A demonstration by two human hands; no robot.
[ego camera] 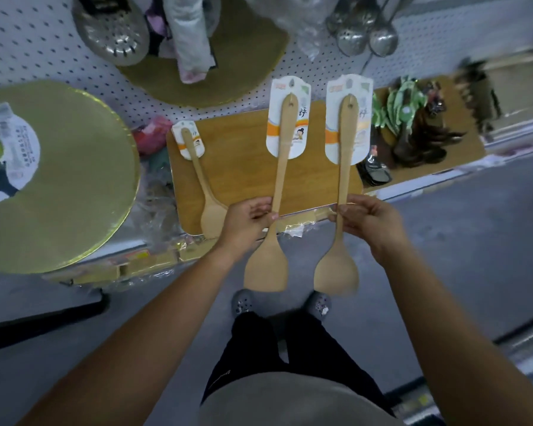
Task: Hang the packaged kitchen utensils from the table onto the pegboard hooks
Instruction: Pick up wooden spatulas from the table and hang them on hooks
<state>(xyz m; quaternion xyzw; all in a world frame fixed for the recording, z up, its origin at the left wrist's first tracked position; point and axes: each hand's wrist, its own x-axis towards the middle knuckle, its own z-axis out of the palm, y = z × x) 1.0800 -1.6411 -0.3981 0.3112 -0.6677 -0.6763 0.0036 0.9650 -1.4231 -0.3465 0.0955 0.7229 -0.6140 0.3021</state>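
Note:
My left hand [249,219] grips the handle of a wooden spatula [271,262] with a white and orange card at its top end. In my right hand [366,221] is a second wooden spatula [336,272] with the same kind of card. Both hang blade down over the shelf edge. A third, smaller carded wooden spoon [208,207] lies on the wooden board [243,167] to the left of my left hand. The white pegboard [22,47] rises behind the shelf.
Large round gold boards [68,179] lean at the left and at the back. Metal ladles [366,38] and a strainer [114,35] hang on the pegboard. Dark wooden utensils [422,142] lie on the shelf at the right. Grey floor and my feet are below.

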